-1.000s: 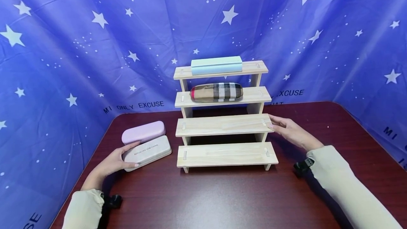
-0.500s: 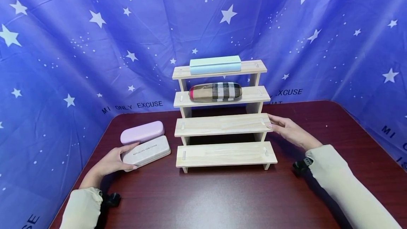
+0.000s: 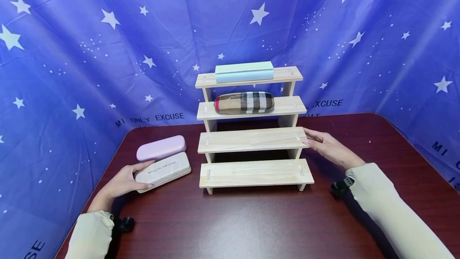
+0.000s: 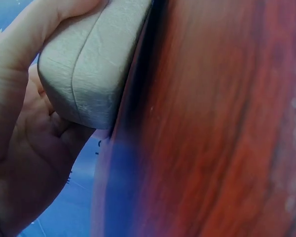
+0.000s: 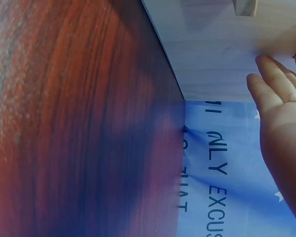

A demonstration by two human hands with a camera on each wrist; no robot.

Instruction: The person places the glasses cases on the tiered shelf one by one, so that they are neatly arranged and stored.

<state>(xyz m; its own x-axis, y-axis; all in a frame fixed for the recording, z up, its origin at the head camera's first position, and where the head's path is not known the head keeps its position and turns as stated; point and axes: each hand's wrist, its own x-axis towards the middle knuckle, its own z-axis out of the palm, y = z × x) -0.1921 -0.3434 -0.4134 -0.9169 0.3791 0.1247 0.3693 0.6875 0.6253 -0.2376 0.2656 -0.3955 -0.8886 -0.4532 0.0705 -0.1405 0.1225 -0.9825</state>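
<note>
Four cases in view, two on the stepped wooden stand (image 3: 255, 173), two at left on the dark red table (image 3: 251, 223). Left hand (image 3: 120, 180) has the grey case (image 3: 165, 169) by its left end, thumb on the near side, fingers on the far side; a pinch across the width, probably because that end faces the hand and the case is narrow enough to span. Can't tell if it's fully resting on the table. Lilac case (image 3: 161, 148) lies just behind it, roughly parallel. Right hand (image 3: 330, 151) is at the right end of the third board from the top, fingers fairly straight, touching rather than clenched; likely just steadying the stand. Light-blue case (image 3: 244, 73) sits lengthwise on the top board, plaid case (image 3: 244, 103) likewise one board down, presumably since the boards are long and shallow. Containers: grey, lilac and light-blue look closed, plaid no visible opening; contents hidden in all.
</note>
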